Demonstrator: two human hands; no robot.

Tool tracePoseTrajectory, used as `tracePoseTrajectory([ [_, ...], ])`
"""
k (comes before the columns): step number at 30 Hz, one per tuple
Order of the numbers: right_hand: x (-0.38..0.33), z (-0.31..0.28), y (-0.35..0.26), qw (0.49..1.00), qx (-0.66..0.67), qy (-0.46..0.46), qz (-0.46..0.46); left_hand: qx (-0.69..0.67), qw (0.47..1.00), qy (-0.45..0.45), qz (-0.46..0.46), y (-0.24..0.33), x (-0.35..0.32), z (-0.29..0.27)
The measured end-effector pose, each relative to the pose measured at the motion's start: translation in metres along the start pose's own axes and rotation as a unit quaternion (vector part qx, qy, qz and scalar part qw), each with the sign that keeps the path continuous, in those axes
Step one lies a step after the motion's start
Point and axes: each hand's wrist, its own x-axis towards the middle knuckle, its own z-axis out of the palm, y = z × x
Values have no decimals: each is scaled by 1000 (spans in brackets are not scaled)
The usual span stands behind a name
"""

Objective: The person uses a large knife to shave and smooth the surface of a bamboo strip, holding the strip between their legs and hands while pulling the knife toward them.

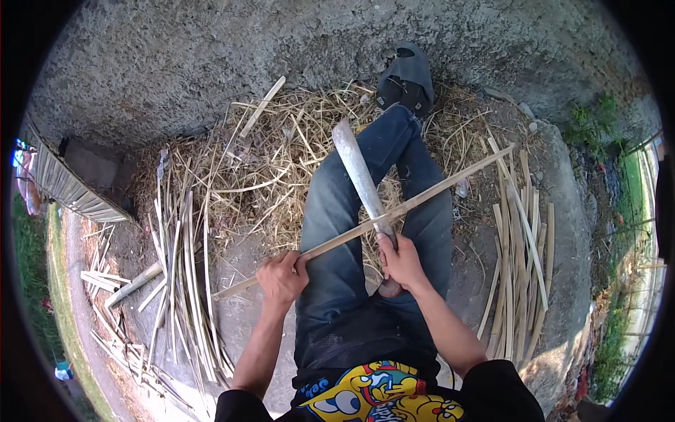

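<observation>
A long bamboo strip (450, 181) lies slantwise across my thighs, its far end up to the right. My left hand (283, 276) is closed around the strip near its lower left end. In my right hand (403, 263) is the handle of a machete (357, 169), its pale blade pointing up and slightly left, away from me. Blade and strip cross just above my right hand, close together or touching. The machete's butt end shows below that hand, near my lap.
Bundles of bamboo strips lie to the left (188, 260) and right (519, 260). Shavings (260, 176) cover the ground ahead, up to a rough grey wall (211, 56). A bamboo pole (133, 284) and a slatted panel (77, 184) are at the left. My jeans-clad legs stretch forward.
</observation>
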Motion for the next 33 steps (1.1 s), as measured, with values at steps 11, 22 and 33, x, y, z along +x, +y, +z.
tracePoseTrajectory([
  [11, -23, -19, -52, 891, 435, -104, -77, -108, 985, 97, -94, -10, 37, -26],
  [22, -39, -7, -59, 908, 294, -91, -283, -470, 813, 329, -96, 45, 138, -117],
  [33, -5, 15, -42, 922, 271, 50, -271, -706, 611, 47, -355, 128, 57, 33],
])
